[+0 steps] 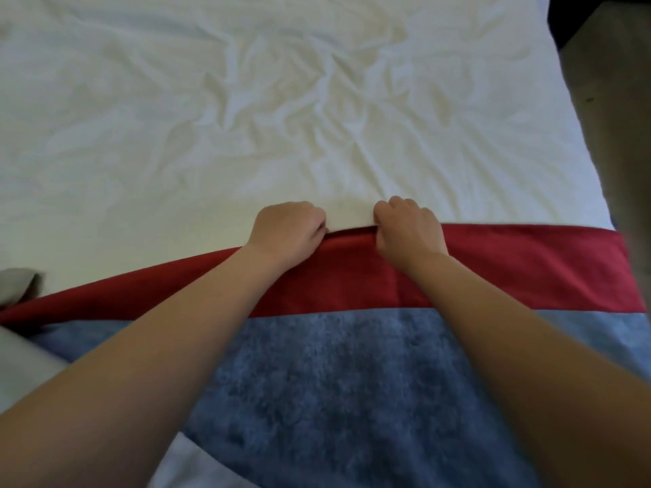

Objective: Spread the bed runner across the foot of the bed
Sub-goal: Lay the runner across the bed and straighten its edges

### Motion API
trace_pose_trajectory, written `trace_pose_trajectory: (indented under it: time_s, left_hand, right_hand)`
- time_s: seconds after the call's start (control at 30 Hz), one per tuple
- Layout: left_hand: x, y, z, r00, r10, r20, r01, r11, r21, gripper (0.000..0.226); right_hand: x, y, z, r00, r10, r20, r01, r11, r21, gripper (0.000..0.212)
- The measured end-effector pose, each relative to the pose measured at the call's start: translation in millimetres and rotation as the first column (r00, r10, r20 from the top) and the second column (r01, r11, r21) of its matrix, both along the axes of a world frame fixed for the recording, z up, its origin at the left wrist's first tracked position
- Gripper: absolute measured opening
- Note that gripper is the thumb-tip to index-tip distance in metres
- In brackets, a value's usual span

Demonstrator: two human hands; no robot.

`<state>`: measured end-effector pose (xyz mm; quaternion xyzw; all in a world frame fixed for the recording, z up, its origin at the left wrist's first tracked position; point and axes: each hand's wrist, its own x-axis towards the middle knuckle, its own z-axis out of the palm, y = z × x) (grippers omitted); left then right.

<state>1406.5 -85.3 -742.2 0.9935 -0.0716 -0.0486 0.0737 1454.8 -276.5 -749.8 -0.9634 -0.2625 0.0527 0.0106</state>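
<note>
At the far left a grey bit of cloth [17, 285] lies at the edge of the bed [176, 118], whose white sheet is creased. The bed runner [334, 346], red along its far edge and blue nearer the person, lies across the near end of the bed. The left hand [287, 230] has its fingers [313, 214] curled shut on the red edge. Just beside it, the right hand [408, 228] grips the same edge, fingers closed. Brown floor [613, 118] shows at the right.
</note>
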Motion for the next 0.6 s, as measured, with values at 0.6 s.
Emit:
trace_pose_trajectory:
  time_s: [0.6]
  left_hand:
    - [-79, 155, 15, 0.956, 0.024, -0.291, -0.063, 0.990, -0.124, 0.033]
  right_hand:
    - [-44, 148, 10, 0.945, 0.320, -0.066, -0.320, 0.947, 0.010, 0.011]
